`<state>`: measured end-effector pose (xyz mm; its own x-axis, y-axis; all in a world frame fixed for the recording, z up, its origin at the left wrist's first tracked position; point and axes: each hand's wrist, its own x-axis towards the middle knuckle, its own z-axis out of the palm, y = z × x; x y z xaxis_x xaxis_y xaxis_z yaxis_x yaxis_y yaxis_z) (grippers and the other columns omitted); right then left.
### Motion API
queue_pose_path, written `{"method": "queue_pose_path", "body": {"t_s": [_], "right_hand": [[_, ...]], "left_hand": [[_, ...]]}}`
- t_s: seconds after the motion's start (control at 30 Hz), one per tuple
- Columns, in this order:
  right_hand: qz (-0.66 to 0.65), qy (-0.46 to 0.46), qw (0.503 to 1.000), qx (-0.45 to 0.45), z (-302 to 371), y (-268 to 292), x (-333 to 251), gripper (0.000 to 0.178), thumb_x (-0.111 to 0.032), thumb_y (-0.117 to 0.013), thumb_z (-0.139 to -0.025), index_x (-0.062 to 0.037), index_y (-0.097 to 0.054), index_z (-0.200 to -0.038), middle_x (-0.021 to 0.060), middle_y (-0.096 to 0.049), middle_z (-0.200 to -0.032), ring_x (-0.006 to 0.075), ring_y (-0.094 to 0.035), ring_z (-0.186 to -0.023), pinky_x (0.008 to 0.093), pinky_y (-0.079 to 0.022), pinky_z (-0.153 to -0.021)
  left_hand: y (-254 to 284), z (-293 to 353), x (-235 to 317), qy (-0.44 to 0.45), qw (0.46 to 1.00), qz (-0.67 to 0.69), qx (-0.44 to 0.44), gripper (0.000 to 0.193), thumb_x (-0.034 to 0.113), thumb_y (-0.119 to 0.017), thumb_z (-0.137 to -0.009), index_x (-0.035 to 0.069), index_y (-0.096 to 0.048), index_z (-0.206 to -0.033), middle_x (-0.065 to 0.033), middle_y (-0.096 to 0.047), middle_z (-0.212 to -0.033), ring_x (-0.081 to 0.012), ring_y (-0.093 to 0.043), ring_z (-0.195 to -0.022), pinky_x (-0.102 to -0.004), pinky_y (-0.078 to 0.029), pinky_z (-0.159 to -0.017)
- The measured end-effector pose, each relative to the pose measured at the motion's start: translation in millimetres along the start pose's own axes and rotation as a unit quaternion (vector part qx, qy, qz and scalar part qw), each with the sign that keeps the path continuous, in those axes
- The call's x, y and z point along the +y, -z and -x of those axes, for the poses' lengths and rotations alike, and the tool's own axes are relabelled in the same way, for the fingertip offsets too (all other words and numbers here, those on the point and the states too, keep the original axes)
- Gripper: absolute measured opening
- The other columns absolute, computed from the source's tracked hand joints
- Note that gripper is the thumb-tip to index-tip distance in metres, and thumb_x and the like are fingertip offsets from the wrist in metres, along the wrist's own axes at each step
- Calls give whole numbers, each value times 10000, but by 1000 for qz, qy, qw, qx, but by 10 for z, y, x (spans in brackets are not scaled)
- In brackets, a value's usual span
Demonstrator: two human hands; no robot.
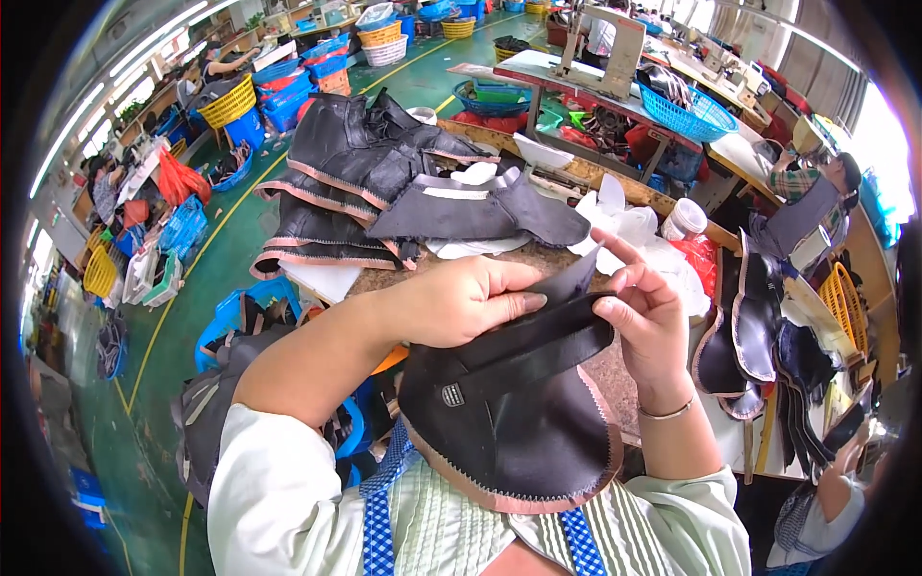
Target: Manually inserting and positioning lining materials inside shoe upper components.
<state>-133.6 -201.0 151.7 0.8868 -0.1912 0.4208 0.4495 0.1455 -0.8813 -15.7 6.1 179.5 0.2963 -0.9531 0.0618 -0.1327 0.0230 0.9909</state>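
Note:
A black leather shoe upper (pixel 509 442) hangs in front of my chest, its rounded lower edge bordered by a pinkish band with zigzag stitching. My left hand (pixel 451 302) pinches its folded top edge between thumb and fingers. At the other end of that fold, my right hand (pixel 648 312) grips the upper between thumb and fingers, index finger raised. A small pale label shows on the inside. Just beyond my hands, a flat black leather piece (pixel 461 213) with a white strip lies on white pieces. Beside it rises a pile of black shoe uppers (pixel 341 158).
A cluttered worktable (pixel 370 280) spans the space ahead, with a white cup (pixel 684 220) at its right. More black uppers (pixel 754 307) hang farther right. A blue basket (pixel 226 317) stands at the left. Co-workers sit near both sides; one person's arm (pixel 845 480) shows at lower right.

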Motion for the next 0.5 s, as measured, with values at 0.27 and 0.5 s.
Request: {"method": "queue_pose_path", "body": {"t_s": [0.27, 0.5], "right_hand": [[39, -40, 998, -29, 39, 78, 19, 188, 114, -679, -804, 7, -563, -905, 113, -634, -1057, 118, -633, -888, 248, -529, -812], [69, -9, 995, 75, 158, 27, 49, 181, 109, -692, -803, 14, -577, -906, 50, -647, -894, 87, -633, -809, 201, -518, -737]], "left_hand": [[13, 79, 172, 67, 982, -178, 17, 281, 258, -544, -974, -8, -633, -997, -99, -643, -777, -118, -557, -712, -320, -464, -674], [32, 171, 84, 82, 982, -165, 42, 400, 374, -576, -955, -4, -617, -830, -67, -590, -655, -98, -491, -624, -297, -423, -580]]}}
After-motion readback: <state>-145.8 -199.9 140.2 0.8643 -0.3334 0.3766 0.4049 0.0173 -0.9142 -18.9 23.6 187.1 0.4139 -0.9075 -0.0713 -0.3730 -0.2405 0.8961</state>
